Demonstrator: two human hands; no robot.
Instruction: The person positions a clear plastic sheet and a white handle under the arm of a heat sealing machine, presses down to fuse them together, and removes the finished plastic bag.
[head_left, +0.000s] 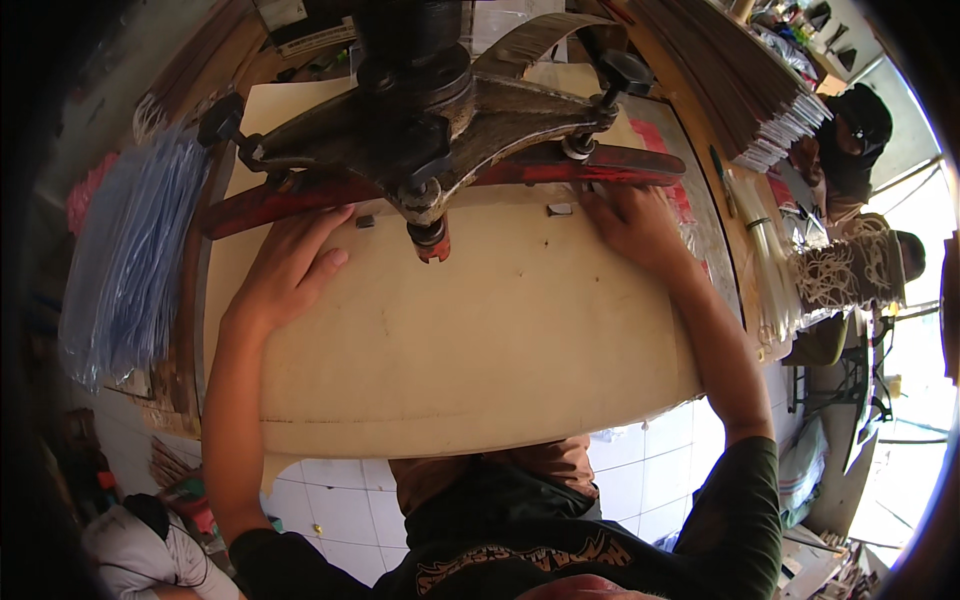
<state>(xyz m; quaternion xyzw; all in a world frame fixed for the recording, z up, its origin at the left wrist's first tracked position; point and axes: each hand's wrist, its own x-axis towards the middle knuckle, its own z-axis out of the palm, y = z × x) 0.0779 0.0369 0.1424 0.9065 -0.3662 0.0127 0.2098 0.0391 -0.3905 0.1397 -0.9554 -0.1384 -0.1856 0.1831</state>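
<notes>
The broad cream sheet [450,350] lies flat nearest; it looks smooth, fairly stiff and perhaps slippery, probably best steadied by both side edges. On it the left hand [290,258] rests spread, holding nothing. The right hand [638,222] reaches the red bar [600,164], fingertips partly hidden, so I cannot tell its grip.

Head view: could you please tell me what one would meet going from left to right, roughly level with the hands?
Stack of clear plastic sleeves, left hand, notched red press tip, right hand, tangled white cords.
</notes>
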